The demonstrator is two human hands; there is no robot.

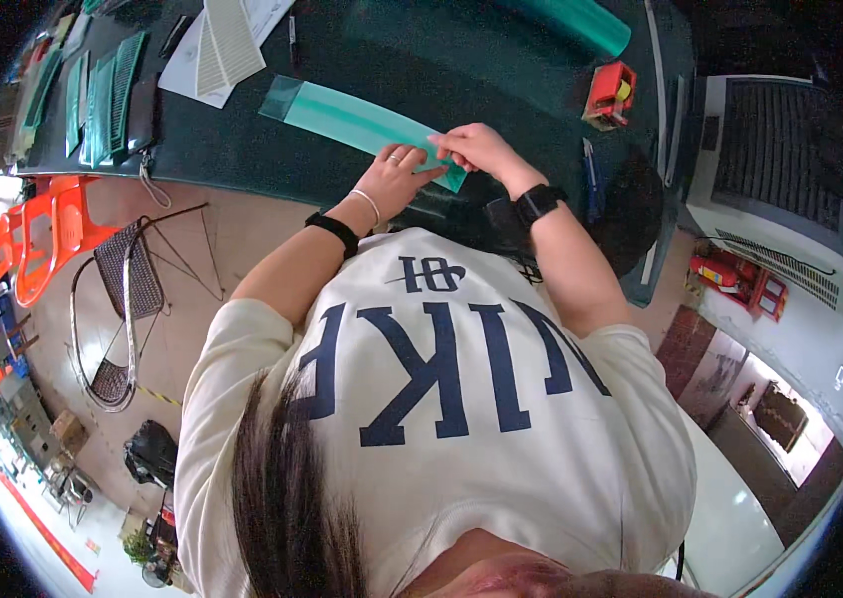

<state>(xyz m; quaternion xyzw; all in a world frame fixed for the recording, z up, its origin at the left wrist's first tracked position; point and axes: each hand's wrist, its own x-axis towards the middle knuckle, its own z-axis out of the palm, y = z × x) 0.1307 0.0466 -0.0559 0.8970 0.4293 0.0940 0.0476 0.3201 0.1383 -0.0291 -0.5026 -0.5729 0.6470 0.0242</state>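
A long translucent green plastic strip (347,120) lies slantwise on the dark table in front of me, its near right end under my hands. My left hand (397,181) rests on the strip close to that end, fingers stretched over it and a ring on one finger. Thumb and fingertips of my right hand (481,151) are pinched together at the strip's far edge, just beside the left fingers. Exactly what the right fingertips grip is small and partly hidden, but they appear to hold the strip's edge.
A red tape dispenser (610,95) and a blue utility knife (593,179) lie to the right on the dark table (212,149). Beyond is a green film roll (581,25). Papers (227,50), a pen (292,40) and green sheets (111,95) lie left. Orange chairs (63,224) stand below.
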